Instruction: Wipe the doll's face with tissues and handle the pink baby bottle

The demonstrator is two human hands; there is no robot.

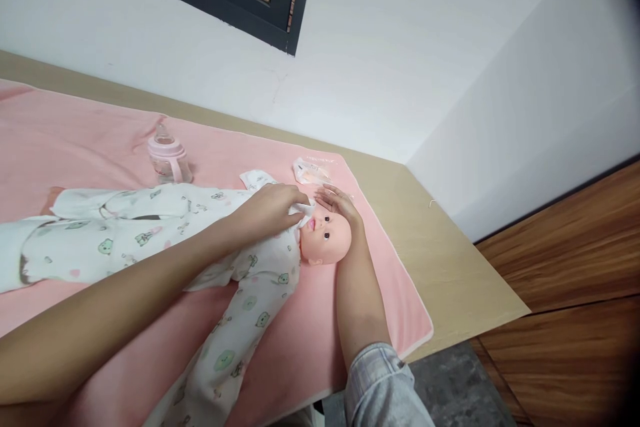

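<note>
A baby doll (330,240) with a bald head lies on its back on the pink blanket (390,280), its head to the right. It wears a white suit (270,267) printed with small animals. My left hand (275,210) reaches over the doll's chest and pinches a piece of white cloth (303,210) at its chin. Whether this cloth is the suit's collar or a separate piece, I cannot tell. My right hand (337,201) lies beside the far side of the head, its fingers stretched out. The forearm curves round the crown.
A pink-lidded baby bottle (170,159) stands on the blanket beyond the doll's body. Beyond my right hand lies a crumpled clear plastic packet (311,171). The table (425,213) meets a white wall behind and at the right, and wood-grain panels (575,267) stand beyond its right edge.
</note>
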